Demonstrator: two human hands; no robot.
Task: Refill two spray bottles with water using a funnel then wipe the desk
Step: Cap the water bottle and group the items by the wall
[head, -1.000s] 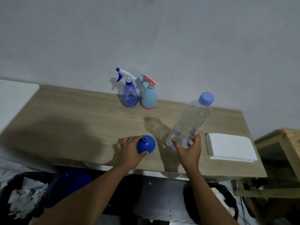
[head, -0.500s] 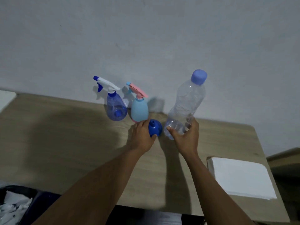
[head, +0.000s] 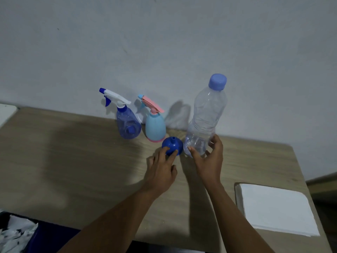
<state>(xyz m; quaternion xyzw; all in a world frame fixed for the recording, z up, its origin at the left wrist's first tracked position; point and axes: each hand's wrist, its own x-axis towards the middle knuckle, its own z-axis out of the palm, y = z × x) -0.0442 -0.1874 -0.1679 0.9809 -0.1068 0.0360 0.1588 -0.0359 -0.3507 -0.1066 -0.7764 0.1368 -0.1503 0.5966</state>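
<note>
Two spray bottles stand by the wall on the wooden desk: a clear blue one with a white and blue trigger, and a light blue one with a pink trigger. A blue funnel sits upside down, spout up, just right of them. My left hand touches the funnel's near side with straight fingers. A clear water bottle with a blue cap stands upright beside the funnel. My right hand holds its base between thumb and fingers.
A stack of folded white cloth or paper lies at the desk's right front. A bin with crumpled paper is below the desk's front left. A wooden piece of furniture stands to the right of the desk.
Both hands carried the funnel and water bottle from the desk's front edge back to the spray bottles. The bottle now stands upright, and my left fingers have straightened off the funnel.
</note>
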